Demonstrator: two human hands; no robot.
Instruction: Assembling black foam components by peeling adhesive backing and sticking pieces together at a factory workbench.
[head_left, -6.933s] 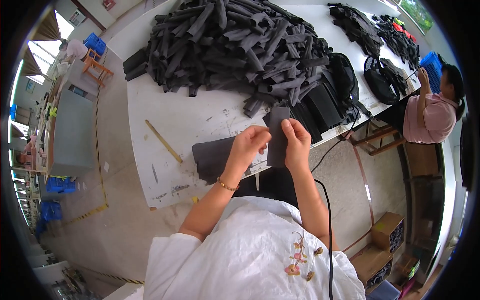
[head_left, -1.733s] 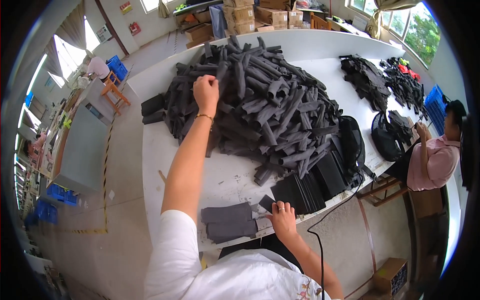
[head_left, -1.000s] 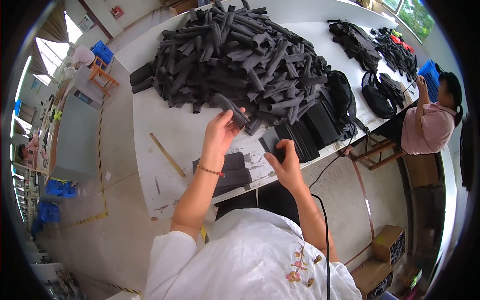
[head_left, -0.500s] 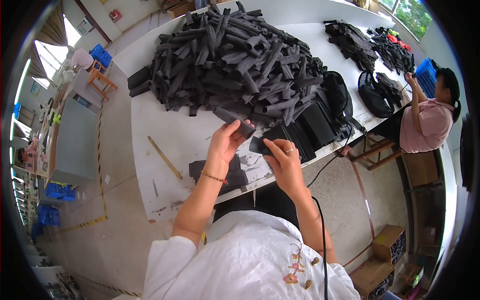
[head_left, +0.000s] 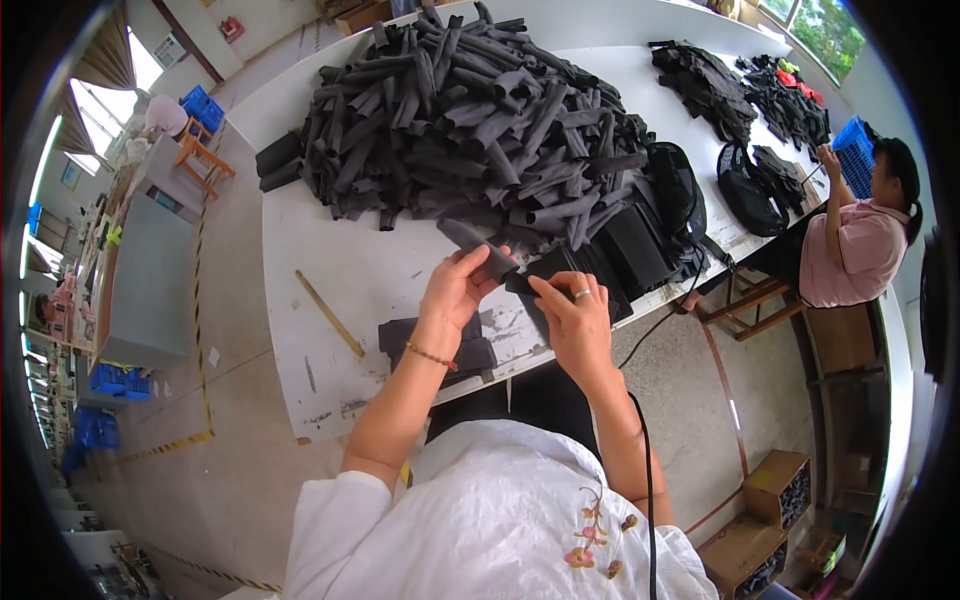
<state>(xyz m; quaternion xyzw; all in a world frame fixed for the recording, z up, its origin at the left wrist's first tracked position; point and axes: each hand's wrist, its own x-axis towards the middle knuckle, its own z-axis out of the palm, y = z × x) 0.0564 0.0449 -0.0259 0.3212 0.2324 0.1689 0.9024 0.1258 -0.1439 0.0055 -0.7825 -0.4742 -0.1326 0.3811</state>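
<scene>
My left hand (head_left: 458, 292) is closed round a dark grey fabric tube (head_left: 463, 237), its far end pointing toward the big heap. Between thumb and fingers, my right hand (head_left: 576, 318) pinches a flat black strip (head_left: 540, 312). The strip's tip meets the tube's near opening; whether it has gone inside I cannot tell. Just beyond both hands rises a large heap of similar dark fabric tubes (head_left: 470, 120). Flat black pieces (head_left: 632, 250) stand in rows to the right of my right hand. Beneath my left forearm lies a small stack of dark tubes (head_left: 480, 355).
A wooden stick (head_left: 329, 313) lies on the white table (head_left: 290, 370). Black bags (head_left: 676, 190) and a cable (head_left: 650, 335) are at the right edge. A person in pink (head_left: 850, 250) sits farther right. Cardboard boxes (head_left: 775, 485) stand on the floor at lower right.
My hands have come closer together. The tube's near end and the strip's tip, apart before, now meet. The seated person's hands have risen slightly.
</scene>
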